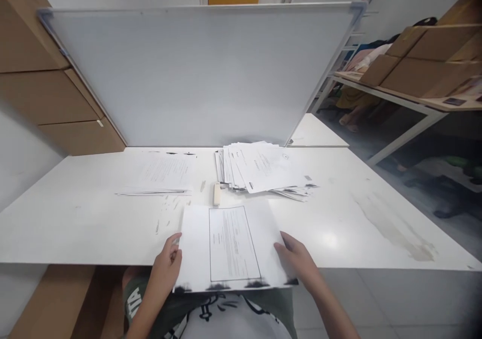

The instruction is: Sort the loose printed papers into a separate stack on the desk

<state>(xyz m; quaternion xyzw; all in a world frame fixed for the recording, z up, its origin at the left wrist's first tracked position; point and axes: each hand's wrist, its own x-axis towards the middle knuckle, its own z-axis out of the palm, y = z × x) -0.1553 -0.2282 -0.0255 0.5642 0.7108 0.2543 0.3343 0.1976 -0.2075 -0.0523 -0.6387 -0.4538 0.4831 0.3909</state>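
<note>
A white printed sheet of paper point(196, 248) lies before me at the table's front edge, its near side reaching slightly past that edge. Text inside a thin black frame runs across it, and dark smudges mark its near border. On the sheet's left side my left hand point(168, 263) is closed, fingers curled at the margin. My right hand point(295, 258) pinches the opposite side, thumb on top and the other fingers hidden beneath. Whether more sheets lie under this one I cannot tell. Just beyond its far edge rests a small cream oblong block point(216, 194).
A messy stack of printed papers point(263, 168) sits behind, right of centre, and a neater pile point(160, 173) at left. A whiteboard point(199, 73) stands across the back of the white table point(324, 218). Cardboard boxes point(48, 98) rise at left; more stand on another table at right.
</note>
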